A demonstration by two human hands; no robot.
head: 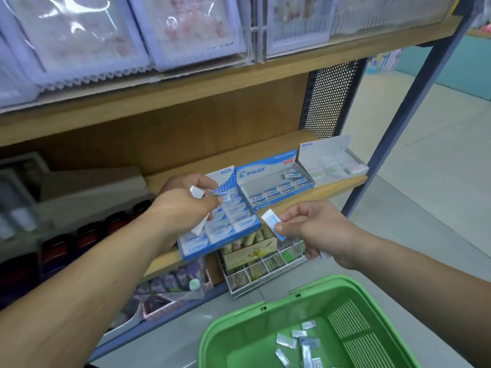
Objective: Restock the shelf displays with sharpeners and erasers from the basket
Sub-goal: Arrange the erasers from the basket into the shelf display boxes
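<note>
Left hand point(186, 203) is gripping a small bunch of wrapped erasers, fingers curled; one eraser point(225, 195) is being pinched at the fingertips right over the Campus display box point(247, 221), and more white ends are sticking out above and below the fist. Right hand point(316, 232) is pinching a single blue-and-white eraser point(273, 224) between thumb and forefinger, tilted, just beside the Campus box's right corner, in the air in front of the shelf edge point(305, 198); another white bit is poking out under its palm, can't tell what it is. Erasers are looking small, flat, rectangular, with white bodies, blue printed sleeves and shiny clear wrap. The Campus box is sitting on the wooden shelf, blue, nearly full of rows of the same erasers. The Pilot eraser box point(273, 181) is standing touching it on the right, mostly bare grey floor with erasers along the front and a few at the back right. A white display box point(332, 160) with pale items is sitting further right. The green basket point(265, 309) is sitting on the floor below the right hand, holding a loose scatter of wrapped erasers point(300, 341). A compartment tray point(260, 264) is showing on the level under the shelf.
</note>
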